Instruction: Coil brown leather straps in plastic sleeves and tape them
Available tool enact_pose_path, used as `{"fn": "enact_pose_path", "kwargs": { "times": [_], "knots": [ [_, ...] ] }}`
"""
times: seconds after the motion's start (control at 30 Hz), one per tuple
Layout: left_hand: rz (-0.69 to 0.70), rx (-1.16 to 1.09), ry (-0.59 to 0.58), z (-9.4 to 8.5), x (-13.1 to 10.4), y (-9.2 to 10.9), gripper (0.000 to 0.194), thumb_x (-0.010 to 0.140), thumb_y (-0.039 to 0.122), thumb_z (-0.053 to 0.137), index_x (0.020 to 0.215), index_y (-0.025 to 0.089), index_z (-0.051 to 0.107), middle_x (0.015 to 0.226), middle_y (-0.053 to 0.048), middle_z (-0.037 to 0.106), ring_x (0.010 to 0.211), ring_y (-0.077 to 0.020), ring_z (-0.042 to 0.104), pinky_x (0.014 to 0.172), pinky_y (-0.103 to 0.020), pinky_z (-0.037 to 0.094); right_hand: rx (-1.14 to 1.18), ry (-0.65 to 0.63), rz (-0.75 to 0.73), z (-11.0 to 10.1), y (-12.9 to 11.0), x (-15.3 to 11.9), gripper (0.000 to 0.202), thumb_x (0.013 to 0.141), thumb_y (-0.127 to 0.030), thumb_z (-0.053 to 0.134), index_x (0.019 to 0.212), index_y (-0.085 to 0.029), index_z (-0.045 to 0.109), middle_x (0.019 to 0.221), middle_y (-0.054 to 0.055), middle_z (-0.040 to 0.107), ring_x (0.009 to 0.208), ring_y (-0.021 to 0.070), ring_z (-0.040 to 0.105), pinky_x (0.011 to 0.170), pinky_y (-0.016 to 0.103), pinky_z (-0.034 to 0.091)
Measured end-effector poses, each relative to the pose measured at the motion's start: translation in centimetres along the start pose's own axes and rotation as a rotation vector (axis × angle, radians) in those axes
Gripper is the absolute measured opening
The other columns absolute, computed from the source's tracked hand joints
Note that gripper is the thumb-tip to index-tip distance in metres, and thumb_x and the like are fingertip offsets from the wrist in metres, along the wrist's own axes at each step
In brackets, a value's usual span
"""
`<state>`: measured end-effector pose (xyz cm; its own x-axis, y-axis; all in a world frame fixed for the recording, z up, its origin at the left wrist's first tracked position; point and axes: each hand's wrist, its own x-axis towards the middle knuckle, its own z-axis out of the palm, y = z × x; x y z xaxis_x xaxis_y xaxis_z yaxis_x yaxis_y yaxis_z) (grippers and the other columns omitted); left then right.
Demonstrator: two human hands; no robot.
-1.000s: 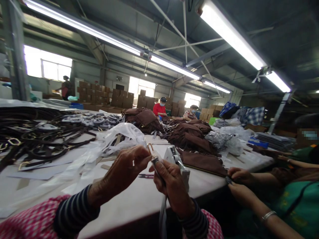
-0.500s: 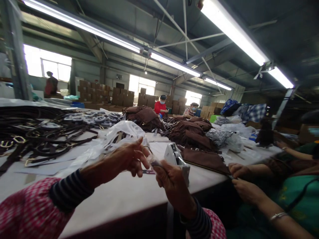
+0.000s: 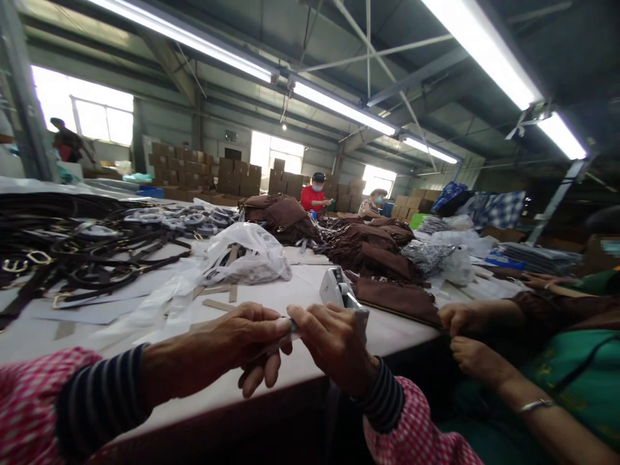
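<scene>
1. The landmark is the boxy pale-grey dispenser-like device (image 3: 331,286) on the white-topped table (image 3: 306,284).
2. The slim grey piece (image 3: 294,325), material unclear, is held just left of the device and nearer the wearer, mostly covered by fingers.
3. The left hand (image 3: 247,339), left of the device, has thumb and forefinger pinched on the piece's left end; its other fingers hang loosely apart below.
4. The right hand (image 3: 334,339), overlapping the device's near side in view, has its thumb pressed on the right end, fingers curled together beneath.
5. The piece looks light and probably bends easily; if filmy plastic wraps it, which I cannot tell, it could slip. Fingertip pinches at both ends should suit it, with no need for a hard squeeze.
6. Left of the device lie a crumpled translucent white plastic bag (image 3: 249,245) and flat grey-brown strips (image 3: 217,305); right of it, a dark-brown fringed soft pouch (image 3: 394,300).
7. Farther right, a co-worker's two hands (image 3: 458,318) are close together near the pouch.
</scene>
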<state>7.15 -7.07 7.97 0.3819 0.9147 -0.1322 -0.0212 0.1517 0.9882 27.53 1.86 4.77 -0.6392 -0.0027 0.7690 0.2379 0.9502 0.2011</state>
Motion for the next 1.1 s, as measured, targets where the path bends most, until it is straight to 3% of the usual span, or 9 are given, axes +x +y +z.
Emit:
{"fn": "enact_pose_path", "kwargs": {
  "times": [0.2,0.37,0.47,0.63,0.77,0.83,0.9,1.03,1.1],
  "knots": [
    [0.054,0.079,0.014,-0.2,-1.2,-0.4,0.040,0.097,0.051,0.065,0.085,0.013,0.069,0.060,-0.005,0.069,0.042,-0.0085,0.052,0.044,-0.019,0.036,0.514,-0.307,0.472,0.0,-0.5,-1.5,0.022,0.106,-0.023,0.047,0.107,-0.019,0.069,0.076,0.000,0.072,0.066,0.0154,0.068,0.064,0.023,0.046],
    [-0.005,0.036,-0.057,0.4,-1.6,-1.1,0.032,0.099,0.046,0.063,0.098,0.015,0.070,0.072,-0.009,0.076,0.050,-0.0130,0.063,0.050,-0.021,0.042,0.269,-0.090,0.367,-0.2,0.4,-1.2,0.028,0.100,-0.016,0.044,0.112,-0.014,0.068,0.086,0.009,0.074,0.080,0.0219,0.069,0.072,0.030,0.047],
    [0.109,0.070,-0.056,1.2,-1.2,-0.4,0.029,0.098,0.040,0.065,0.097,0.013,0.077,0.086,-0.013,0.079,0.072,-0.0190,0.072,0.067,-0.026,0.050,0.269,-0.012,0.331,0.1,1.0,-0.3,0.030,0.103,-0.023,0.041,0.112,-0.014,0.068,0.086,0.010,0.073,0.079,0.0232,0.067,0.074,0.033,0.046],
    [0.408,-0.063,0.172,2.7,0.9,2.0,0.034,0.094,0.041,0.071,0.078,0.012,0.077,0.076,-0.008,0.074,0.062,-0.0147,0.066,0.059,-0.024,0.048,0.915,0.081,0.684,2.9,-1.3,0.7,0.033,0.106,-0.041,0.044,0.095,-0.019,0.066,0.070,0.002,0.065,0.063,0.0169,0.061,0.066,0.029,0.047],
    [0.578,-0.137,0.505,2.9,3.2,2.2,0.027,0.087,0.040,0.078,0.084,0.013,0.076,0.080,-0.008,0.076,0.071,-0.0213,0.073,0.066,-0.030,0.058,1.320,0.068,0.896,5.3,-4.7,0.0,0.036,0.099,-0.051,0.057,0.097,-0.016,0.064,0.061,0.000,0.063,0.051,0.0136,0.056,0.058,0.027,0.046],
    [0.639,0.018,0.629,2.5,4.1,0.9,0.025,0.091,0.039,0.074,0.088,0.014,0.076,0.086,-0.010,0.078,0.083,-0.0262,0.076,0.074,-0.034,0.060,1.417,0.011,0.985,5.7,-5.8,-0.8,0.041,0.096,-0.056,0.061,0.097,-0.015,0.063,0.058,0.000,0.063,0.046,0.0133,0.055,0.050,0.025,0.042],
    [0.714,0.328,0.644,1.8,4.8,-1.2,0.025,0.097,0.038,0.065,0.086,0.017,0.074,0.085,-0.010,0.076,0.083,-0.0265,0.075,0.076,-0.035,0.059,1.452,-0.045,1.017,5.2,-6.5,-1.6,0.043,0.095,-0.058,0.061,0.095,-0.015,0.062,0.056,0.000,0.062,0.046,0.0134,0.054,0.048,0.024,0.040],
    [0.886,1.049,0.514,0.3,5.4,-5.0,0.026,0.103,0.024,0.048,0.095,0.018,0.072,0.080,-0.010,0.068,0.069,-0.0214,0.062,0.065,-0.032,0.047,1.374,-0.181,1.027,3.3,-6.5,-2.6,0.043,0.098,-0.055,0.059,0.089,-0.014,0.065,0.055,0.000,0.060,0.051,0.0124,0.052,0.055,0.024,0.041],
    [0.896,1.258,0.418,-0.4,5.3,-5.8,0.027,0.103,0.018,0.043,0.100,0.018,0.070,0.079,-0.009,0.067,0.066,-0.0198,0.056,0.061,-0.030,0.041,1.289,-0.231,1.054,2.1,-6.0,-3.1,0.038,0.098,-0.051,0.061,0.089,-0.014,0.066,0.056,-0.002,0.058,0.052,0.0114,0.048,0.055,0.024,0.038]
  ]
}}
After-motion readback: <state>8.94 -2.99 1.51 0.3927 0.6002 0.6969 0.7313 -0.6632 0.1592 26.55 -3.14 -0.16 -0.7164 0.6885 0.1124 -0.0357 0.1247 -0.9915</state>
